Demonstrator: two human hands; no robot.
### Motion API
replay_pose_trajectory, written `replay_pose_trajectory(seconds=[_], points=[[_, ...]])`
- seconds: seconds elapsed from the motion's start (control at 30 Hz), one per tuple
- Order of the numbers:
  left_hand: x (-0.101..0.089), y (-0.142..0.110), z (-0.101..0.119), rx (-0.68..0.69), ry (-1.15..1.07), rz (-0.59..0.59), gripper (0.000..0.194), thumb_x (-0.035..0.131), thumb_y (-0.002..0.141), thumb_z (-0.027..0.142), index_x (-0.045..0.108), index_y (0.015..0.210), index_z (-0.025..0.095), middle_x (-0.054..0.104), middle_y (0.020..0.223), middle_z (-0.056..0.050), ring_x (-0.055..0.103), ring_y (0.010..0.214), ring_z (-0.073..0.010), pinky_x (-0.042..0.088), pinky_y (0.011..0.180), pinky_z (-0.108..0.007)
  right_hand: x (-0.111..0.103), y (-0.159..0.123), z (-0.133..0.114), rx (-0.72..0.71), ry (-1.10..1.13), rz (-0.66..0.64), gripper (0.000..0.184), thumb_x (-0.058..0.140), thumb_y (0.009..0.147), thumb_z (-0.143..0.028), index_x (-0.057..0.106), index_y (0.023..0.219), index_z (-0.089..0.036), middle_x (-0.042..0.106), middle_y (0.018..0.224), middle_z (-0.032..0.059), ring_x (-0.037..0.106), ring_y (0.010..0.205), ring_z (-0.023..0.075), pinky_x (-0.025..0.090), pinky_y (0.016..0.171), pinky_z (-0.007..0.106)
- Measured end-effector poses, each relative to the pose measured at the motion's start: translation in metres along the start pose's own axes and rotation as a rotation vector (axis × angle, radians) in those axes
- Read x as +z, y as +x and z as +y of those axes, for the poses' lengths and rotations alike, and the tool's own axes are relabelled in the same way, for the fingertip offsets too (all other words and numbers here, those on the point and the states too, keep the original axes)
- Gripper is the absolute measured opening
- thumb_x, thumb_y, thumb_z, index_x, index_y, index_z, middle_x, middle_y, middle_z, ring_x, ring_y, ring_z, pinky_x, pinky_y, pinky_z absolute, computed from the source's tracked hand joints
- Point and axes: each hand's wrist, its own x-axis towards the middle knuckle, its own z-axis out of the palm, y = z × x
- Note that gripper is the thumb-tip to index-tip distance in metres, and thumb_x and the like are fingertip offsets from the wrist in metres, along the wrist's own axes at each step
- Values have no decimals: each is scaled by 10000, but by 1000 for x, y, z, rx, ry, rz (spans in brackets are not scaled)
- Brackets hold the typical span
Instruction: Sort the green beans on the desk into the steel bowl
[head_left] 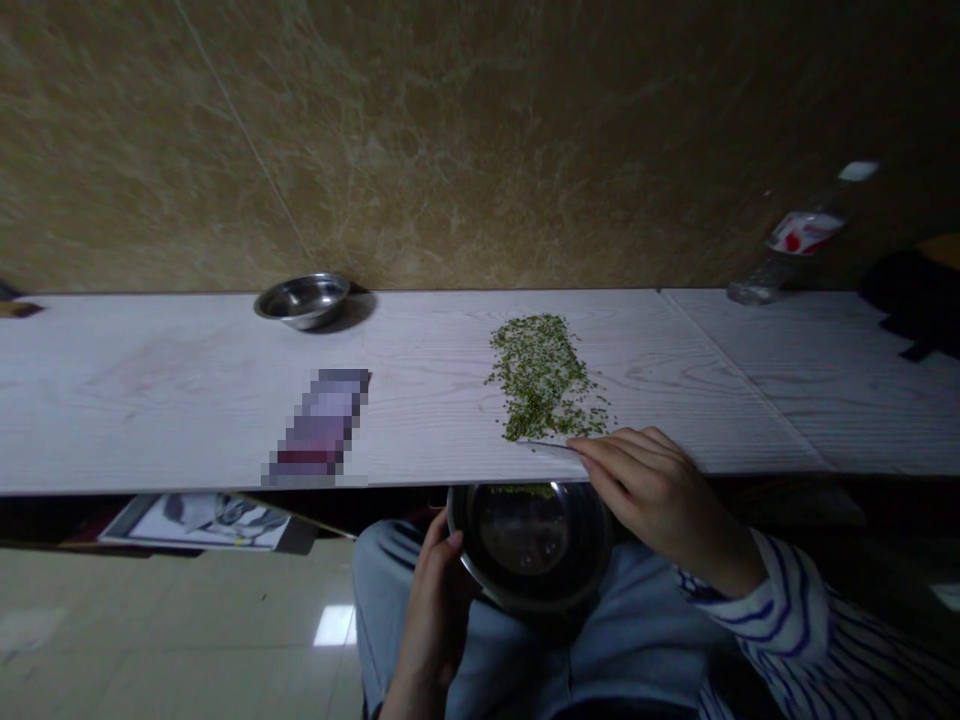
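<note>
Small green mung beans (536, 375) lie spread in a loose patch on the white wood-grain table, thickest toward the near edge. My right hand (652, 485) is closed on a thin, pale, pointed tool (551, 446) whose exact kind I cannot make out. Its tip lies low at the near side of the beans. Below the table edge, my left hand (439, 580) grips the left rim of a large steel bowl (532, 595) over my lap. Some green beans show inside the bowl at its far side, partly hidden by the table edge.
A small steel bowl (304, 302) stands at the back left, against the marbled wall. A blurred-out flat object (319, 425) lies near the front edge. At the back right are a clear plastic bottle (802, 235) and a dark bundle (919, 295). An open drawer (202, 522) juts out below left.
</note>
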Motion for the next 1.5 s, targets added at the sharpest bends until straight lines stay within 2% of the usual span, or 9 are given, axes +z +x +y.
replay_pose_trajectory(seconds=[0.17,0.4,0.5,0.7,0.97,1.2,1.5], points=[[3,-2,2,-23,-6,-33,507,697,747,315,633,1238,204,737,1076,-99,647,1069,-306,509,867,-389,1,-5,9,18,-43,-18,237,479,943,-130,642,1113,-151,731,974,84,649,863,192,434,761,341],[7,-1,-1,-26,-34,-19,484,674,765,294,624,1240,212,739,1085,-90,625,1124,-302,497,902,-392,-1,-8,-8,-23,17,-28,215,467,950,-118,631,1082,-161,727,937,54,637,828,172,412,734,334],[6,1,-2,-23,-24,-19,486,672,772,296,617,1246,206,730,1111,-99,616,1141,-310,495,911,-402,0,-5,-10,15,33,-25,212,470,948,-123,627,1084,-166,727,909,49,639,810,170,428,737,335],[1,4,-2,-62,-46,-29,513,674,781,284,591,1286,239,716,1166,-93,600,1175,-306,475,952,-417,14,7,-15,123,67,-3,232,479,937,-144,611,1127,-160,732,962,79,667,838,191,499,792,354],[-2,8,-1,-47,-12,8,541,690,745,330,611,1274,249,697,1220,-99,592,1185,-329,476,956,-443,30,33,-28,148,106,9,222,490,911,-136,650,1057,-183,743,901,59,688,780,177,536,747,316],[-1,10,-2,-69,-38,-8,533,682,773,322,590,1294,254,698,1221,-92,596,1186,-307,469,968,-427,31,32,-18,265,75,7,245,513,880,-144,660,1072,-186,753,837,42,698,692,175,539,661,280],[-2,14,-6,-89,0,22,588,713,731,354,581,1295,256,716,1172,-98,630,1124,-315,499,910,-428,25,25,0,260,36,58,255,489,885,-148,666,1068,-172,761,870,61,707,705,181,555,672,292]])
